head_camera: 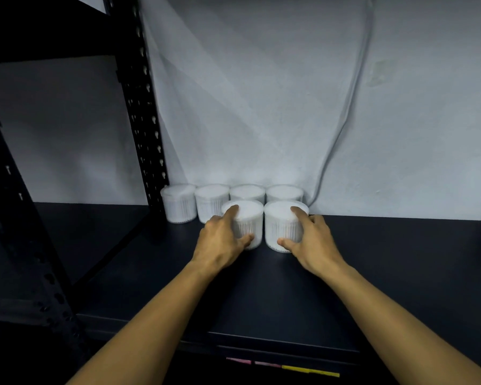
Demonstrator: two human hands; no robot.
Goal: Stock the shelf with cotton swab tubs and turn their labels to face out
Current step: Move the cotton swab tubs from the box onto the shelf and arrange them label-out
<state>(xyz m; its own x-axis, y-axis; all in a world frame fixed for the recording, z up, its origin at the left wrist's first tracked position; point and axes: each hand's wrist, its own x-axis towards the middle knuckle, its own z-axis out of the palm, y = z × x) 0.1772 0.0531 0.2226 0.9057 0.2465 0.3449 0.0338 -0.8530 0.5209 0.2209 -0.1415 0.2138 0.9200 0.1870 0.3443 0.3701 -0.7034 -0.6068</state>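
Two tubs (282, 226), one per hand (220, 237).

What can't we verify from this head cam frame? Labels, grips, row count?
- Labels: none readable on the front left tub or front right tub; overexposed white in head view, so facing is unknown.
- Back row tubs: the two on the right are mostly hidden behind the front pair.
- Left hand and right hand: the fingers behind each tub are hidden.
- Shelf: cut off at the right edge.
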